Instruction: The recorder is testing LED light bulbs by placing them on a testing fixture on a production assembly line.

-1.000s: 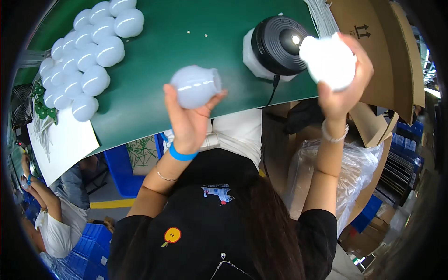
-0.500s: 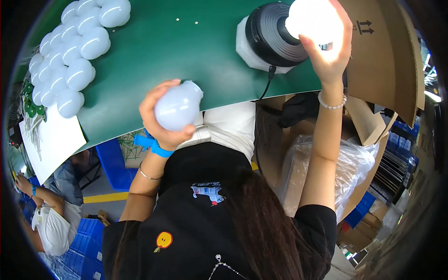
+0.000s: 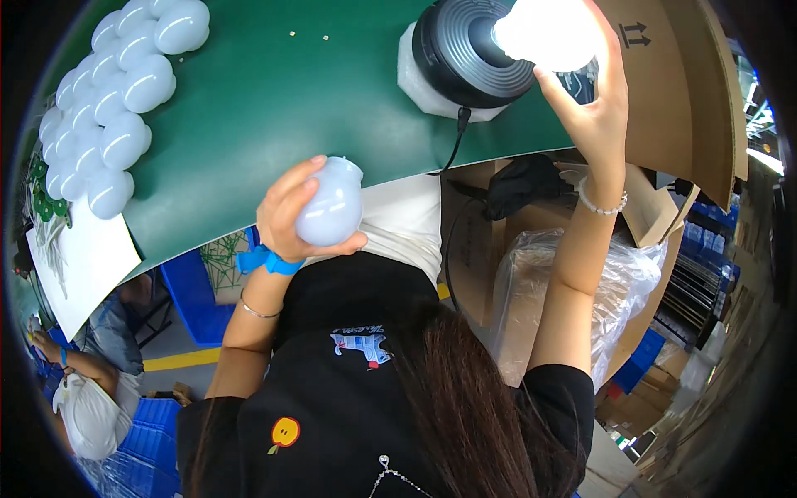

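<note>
My left hand (image 3: 284, 217) is closed round a white globe-shaped bulb cover (image 3: 334, 209), its short neck pointing up, just in front of the table edge. At the upper right, my right hand (image 3: 604, 120) grips a brightly lit white light bulb (image 3: 548, 35) from its far side, thumb beneath. The bulb's narrow end meets the middle of a round black ribbed device (image 3: 461, 54), and glare hides its outline. This device sits on a white foam block (image 3: 413, 79), with a black cable (image 3: 458, 137) running off the table edge.
Rows of white globes (image 3: 124, 145) stand at the far left of the green table (image 3: 274, 108). Near them lie green round parts (image 3: 40, 187) and a white sheet (image 3: 87, 261). A cardboard box (image 3: 677, 91) stands at right; a co-worker (image 3: 91, 407) sits at lower left.
The globe in my left hand has turned so its neck points more upward, and it sits a little lower. My right hand stays on the lit bulb; the whole view has shifted slightly.
</note>
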A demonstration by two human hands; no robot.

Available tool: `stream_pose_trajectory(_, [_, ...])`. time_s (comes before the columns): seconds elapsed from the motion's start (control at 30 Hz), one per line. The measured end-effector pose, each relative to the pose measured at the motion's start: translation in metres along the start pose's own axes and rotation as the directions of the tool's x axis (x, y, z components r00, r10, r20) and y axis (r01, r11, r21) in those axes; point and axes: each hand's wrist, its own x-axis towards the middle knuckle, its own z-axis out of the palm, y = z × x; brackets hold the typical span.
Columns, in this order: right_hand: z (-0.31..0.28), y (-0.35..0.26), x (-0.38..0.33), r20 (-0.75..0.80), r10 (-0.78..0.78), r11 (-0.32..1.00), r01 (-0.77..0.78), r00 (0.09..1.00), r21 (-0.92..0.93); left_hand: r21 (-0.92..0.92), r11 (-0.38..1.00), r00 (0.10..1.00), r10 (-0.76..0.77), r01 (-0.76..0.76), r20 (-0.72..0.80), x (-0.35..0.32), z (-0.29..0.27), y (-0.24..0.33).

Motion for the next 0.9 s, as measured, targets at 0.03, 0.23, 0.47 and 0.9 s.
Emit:
stream_pose_trajectory(0.03, [-0.003,-0.002,0.001,0.0,0.003,1.0,-0.003,1.0,-0.008,-0.008,1.0,1.0,0.001,-0.001,-0.002,0.002,0.002,0.0])
stream_pose_trajectory(0.23, [0.014,-0.007,0.009,-0.085,-0.155,0.986,0.148,0.984,-0.083,0.015,1.0,1.0,0.009,-0.009,0.005,0.004,0.003,0.001])
stream_pose_trajectory(0.47, [0.026,-0.001,0.022,-0.127,-0.191,0.982,0.19,0.973,-0.022,0.039,0.999,1.0,0.02,-0.02,0.006,0.0,0.002,-0.001])
stream_pose_trajectory(0.9, [0.014,-0.007,0.006,-0.121,-0.166,0.981,0.151,0.979,-0.12,0.089,0.995,0.999,0.041,-0.042,0.018,-0.002,0.001,-0.002])
